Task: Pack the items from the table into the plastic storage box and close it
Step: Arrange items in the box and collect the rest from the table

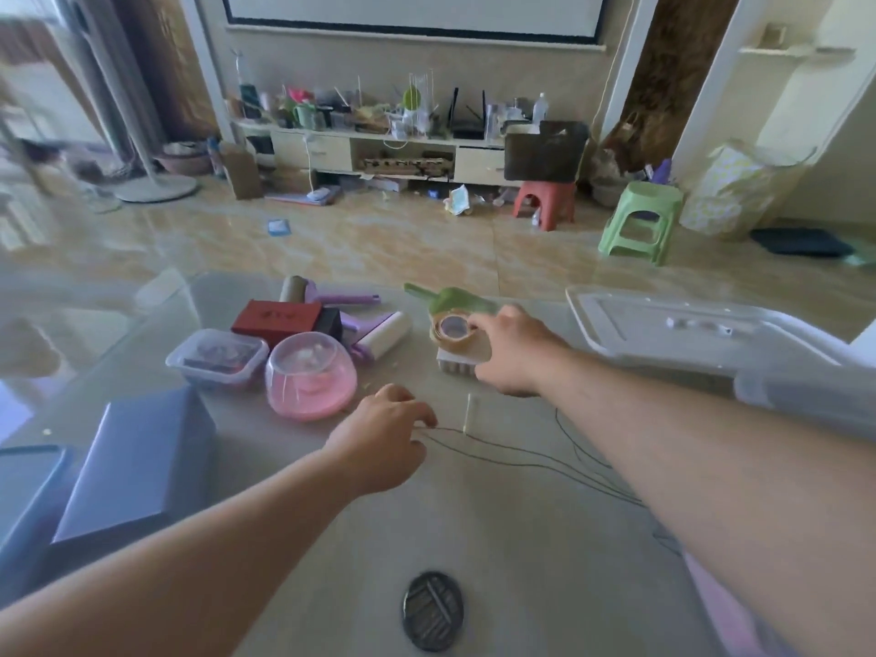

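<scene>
Right hand (509,355) is seen curled over a small stack: fingers (483,320) laid on the tape roll (453,330), which sits on a white brush (462,360); thumb side is hidden, so a closed grip cannot be confirmed. Tape roll is judged light, stiff and slick on the outer wrap; best taken across the rim or through the core. Brush is judged rigid with a bristled underside, best gripped by the block's long sides; the stack could slide apart if lifted as one. Left hand (384,436) is loosely curled, fingertips down on the table (474,538), touching a thin dark wire (521,455); whether the wire is pinched cannot be told. Wire is judged limp and prone to tangle, so better gathered into loops. A small pale stick (470,412) lies between the two hands. Just behind the right fingers a green item (450,300) is blurred and not identified. Left of the fingers: pink bowl with clear dome (310,377), clear lidded tub (218,358), red box (277,320), lint rollers (379,341); the dome is judged brittle and slippery. Right of the right hand the clear lid (687,324) lies flat on what is probably the plastic storage box (806,400), whose body is mostly cut off. A blue box (137,462) sits near the left forearm, partly out of frame.
</scene>
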`<state>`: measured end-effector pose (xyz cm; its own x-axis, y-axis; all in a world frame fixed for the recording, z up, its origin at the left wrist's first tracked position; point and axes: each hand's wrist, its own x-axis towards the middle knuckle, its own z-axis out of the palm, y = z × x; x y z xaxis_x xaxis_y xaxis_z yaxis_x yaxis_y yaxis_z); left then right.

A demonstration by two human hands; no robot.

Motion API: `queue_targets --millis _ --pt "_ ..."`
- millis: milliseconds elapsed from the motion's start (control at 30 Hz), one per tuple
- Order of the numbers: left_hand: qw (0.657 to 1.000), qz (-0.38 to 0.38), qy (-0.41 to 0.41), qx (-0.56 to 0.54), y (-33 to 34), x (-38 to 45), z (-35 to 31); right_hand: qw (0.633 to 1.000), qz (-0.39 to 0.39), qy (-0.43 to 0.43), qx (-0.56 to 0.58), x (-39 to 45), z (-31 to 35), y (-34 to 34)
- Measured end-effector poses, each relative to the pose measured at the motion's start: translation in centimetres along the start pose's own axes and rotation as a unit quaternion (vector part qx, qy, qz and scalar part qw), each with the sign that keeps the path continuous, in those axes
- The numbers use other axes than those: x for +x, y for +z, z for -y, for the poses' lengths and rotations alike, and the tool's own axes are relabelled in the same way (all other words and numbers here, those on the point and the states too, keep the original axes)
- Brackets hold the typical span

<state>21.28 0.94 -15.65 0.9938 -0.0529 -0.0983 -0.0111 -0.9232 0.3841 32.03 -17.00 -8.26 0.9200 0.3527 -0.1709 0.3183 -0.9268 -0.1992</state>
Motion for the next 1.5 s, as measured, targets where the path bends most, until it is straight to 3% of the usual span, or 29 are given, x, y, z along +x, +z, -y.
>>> queue_targets --millis 300,400,533,767,867,967,1033,1100,1233,1367,1500 --pt "0.994 -0.102 -0.025 -0.038 1.8 10.7 -0.9 0.994 -0.051 0.028 0.09 11.8 -0.5 5.7" --pt "0.984 -0.116 -0.048 -0.123 2.2 12.0 -0.9 0.987 -0.075 0.016 0.139 11.7 -1.1 6.0" --pt "0.967 -0.121 -0.06 -0.217 2.3 12.5 -1.1 0.979 -0.074 0.033 0.189 10.0 -2.3 5.3" --pt "0.985 -0.065 -0.012 -0.16 0.7 7.8 -2.6 0.957 -0.029 0.054 0.283 4.9 -2.2 3.9" --pt "0.988 -0.042 0.019 -0.146 -2.7 4.0 -4.1 0.944 -0.022 0.037 0.326 0.6 -0.8 0.2" --pt "0.988 -0.07 0.089 -0.106 -6.6 1.0 -7.3 0.937 -0.045 -0.007 0.346 -5.1 -0.3 -5.1" --pt "0.982 -0.083 0.097 -0.14 -9.2 -1.1 -10.7 0.929 -0.067 -0.031 0.363 -9.2 -1.2 -8.7" --pt "0.974 -0.061 0.134 -0.171 -11.0 -3.4 -14.5 0.922 -0.094 -0.033 0.374 -13.5 -3.6 -11.6" --pt "0.944 0.053 0.188 -0.267 -11.9 -6.8 -24.0 0.899 -0.118 -0.013 0.422 -22.1 -11.1 -14.9" --pt "0.888 0.199 0.117 -0.397 -8.7 -7.6 -33.2 0.863 -0.169 0.041 0.475 -30.0 -18.8 -15.4" --pt "0.836 0.317 0.009 -0.448 -4.8 -8.2 -39.5 0.845 -0.25 0.127 0.455 -34.5 -25.0 -14.2"
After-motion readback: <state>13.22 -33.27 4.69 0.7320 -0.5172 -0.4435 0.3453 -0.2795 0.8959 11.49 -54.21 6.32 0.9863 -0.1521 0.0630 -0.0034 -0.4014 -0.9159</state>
